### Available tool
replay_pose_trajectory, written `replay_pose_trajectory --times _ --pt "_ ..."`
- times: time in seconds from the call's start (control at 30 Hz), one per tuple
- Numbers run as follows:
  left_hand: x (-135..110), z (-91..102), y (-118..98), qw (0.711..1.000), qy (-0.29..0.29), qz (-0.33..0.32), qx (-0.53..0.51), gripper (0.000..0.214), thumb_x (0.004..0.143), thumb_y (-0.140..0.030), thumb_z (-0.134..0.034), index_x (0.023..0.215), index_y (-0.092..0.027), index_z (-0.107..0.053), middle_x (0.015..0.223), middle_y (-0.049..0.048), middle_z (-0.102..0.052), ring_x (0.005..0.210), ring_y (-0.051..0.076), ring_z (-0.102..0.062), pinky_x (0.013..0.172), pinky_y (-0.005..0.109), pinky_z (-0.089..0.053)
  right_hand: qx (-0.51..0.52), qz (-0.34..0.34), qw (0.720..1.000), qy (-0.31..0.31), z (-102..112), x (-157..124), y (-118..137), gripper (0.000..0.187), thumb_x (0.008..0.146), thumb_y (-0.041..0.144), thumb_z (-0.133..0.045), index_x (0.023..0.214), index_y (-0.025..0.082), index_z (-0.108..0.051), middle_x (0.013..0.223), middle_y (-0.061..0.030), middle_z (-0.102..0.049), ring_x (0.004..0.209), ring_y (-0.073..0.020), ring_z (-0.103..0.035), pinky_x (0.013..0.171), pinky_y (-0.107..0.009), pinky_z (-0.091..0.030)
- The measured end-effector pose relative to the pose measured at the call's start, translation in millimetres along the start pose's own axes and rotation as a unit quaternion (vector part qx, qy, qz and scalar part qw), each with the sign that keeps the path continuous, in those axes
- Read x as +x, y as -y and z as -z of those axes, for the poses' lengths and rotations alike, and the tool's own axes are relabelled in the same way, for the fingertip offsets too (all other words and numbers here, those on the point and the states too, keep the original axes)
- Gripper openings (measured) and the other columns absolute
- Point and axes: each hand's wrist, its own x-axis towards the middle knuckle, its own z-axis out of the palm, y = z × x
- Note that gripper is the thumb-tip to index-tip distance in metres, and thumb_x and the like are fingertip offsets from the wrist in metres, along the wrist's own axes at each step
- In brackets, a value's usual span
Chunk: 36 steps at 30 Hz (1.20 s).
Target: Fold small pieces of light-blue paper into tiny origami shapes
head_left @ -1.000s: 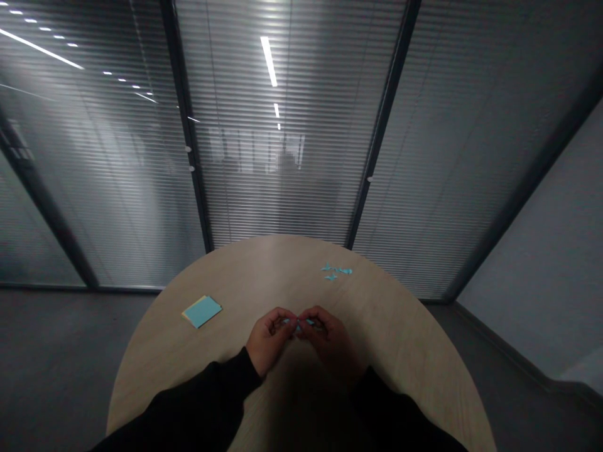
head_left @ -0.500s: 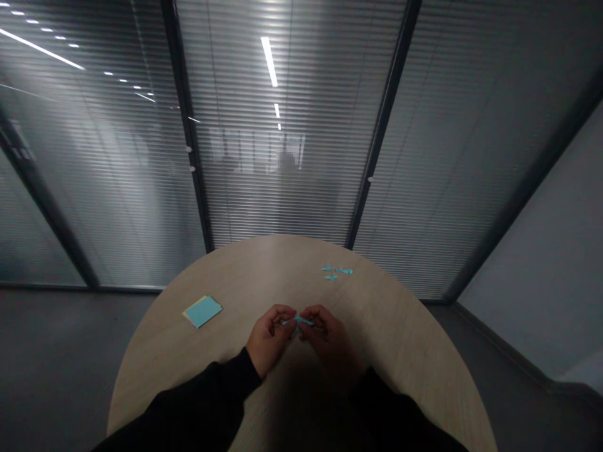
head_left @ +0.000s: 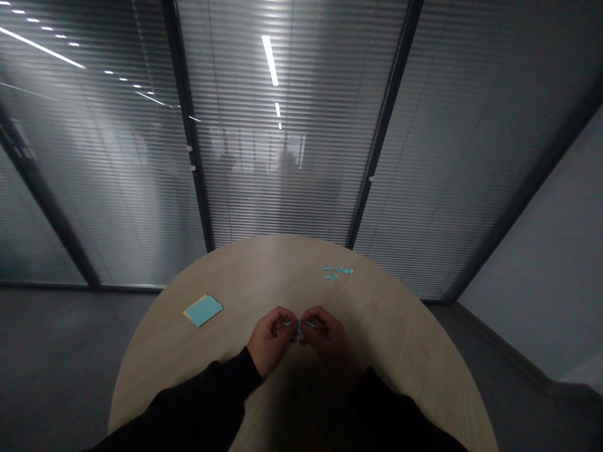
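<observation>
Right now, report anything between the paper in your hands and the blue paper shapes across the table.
Nothing visible: only tabletop lies between the blue paper pinched by left hand and right hand and the blue paper shapes.

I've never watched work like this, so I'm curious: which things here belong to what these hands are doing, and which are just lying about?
In use: left hand, right hand, small blue paper piece pinched between them.

Untouched, just lying about: pad of blue paper, little blue paper shapes, round wooden table.
</observation>
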Motion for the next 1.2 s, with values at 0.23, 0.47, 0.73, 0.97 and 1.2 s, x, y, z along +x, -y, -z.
replay_pose_trajectory --times 0.23,0.47,0.73,0.97,1.2 --pt "-2.1 -4.5 -7.0 0.999 0.021 0.015 -0.03 0.037 0.076 -0.048 -0.076 0.085 -0.015 -0.063 0.07 0.004 -0.07 0.066 0.016 -0.066 0.066 0.029 -0.049 0.049 -0.013 0.999 0.009 -0.4 1.4 1.8 0.024 0.073 0.035 -0.073 0.081 0.02 -0.056 0.067 0.002 -0.064 0.061 -0.0142 -0.062 0.06 -0.026 -0.049" --pt "-2.6 -4.7 -10.2 0.998 0.022 0.035 -0.044 0.037 0.073 -0.047 -0.079 0.085 -0.015 -0.064 0.071 0.004 -0.072 0.068 0.016 -0.067 0.069 0.029 -0.051 -0.004 0.022 1.0 0.01 1.8 -0.9 3.9 0.016 0.077 0.032 -0.068 0.081 0.021 -0.057 0.068 0.0018 -0.064 0.065 -0.0161 -0.064 0.062 -0.028 -0.052" --pt "-0.6 -3.4 -6.9 0.996 0.003 0.048 -0.07 0.04 0.069 -0.048 -0.081 0.083 -0.015 -0.063 0.074 0.0024 -0.069 0.068 0.015 -0.066 0.068 0.029 -0.05 -0.093 0.072 0.993 0.03 6.7 -2.8 3.9 0.009 0.084 0.029 -0.062 0.085 0.02 -0.061 0.078 -0.002 -0.067 0.075 -0.0181 -0.067 0.069 -0.031 -0.057" --pt "-0.7 -2.6 -6.2 0.998 0.001 0.044 -0.055 0.036 0.071 -0.045 -0.08 0.083 -0.016 -0.062 0.072 0.0015 -0.068 0.067 0.015 -0.064 0.067 0.029 -0.049 -0.126 0.098 0.987 0.02 7.8 -3.6 15.2 0.006 0.082 0.025 -0.061 0.086 0.021 -0.063 0.081 -0.0017 -0.066 0.074 -0.0175 -0.067 0.068 -0.03 -0.057" --pt "-1.0 -2.2 -7.0 0.999 0.004 0.017 -0.029 0.032 0.075 -0.043 -0.077 0.083 -0.015 -0.063 0.071 0.0019 -0.067 0.066 0.014 -0.061 0.066 0.027 -0.046 -0.107 0.072 0.992 0.016 8.2 -1.4 14.9 0.016 0.084 0.036 -0.065 0.084 0.019 -0.064 0.08 -0.0027 -0.067 0.076 -0.0186 -0.067 0.069 -0.031 -0.056"
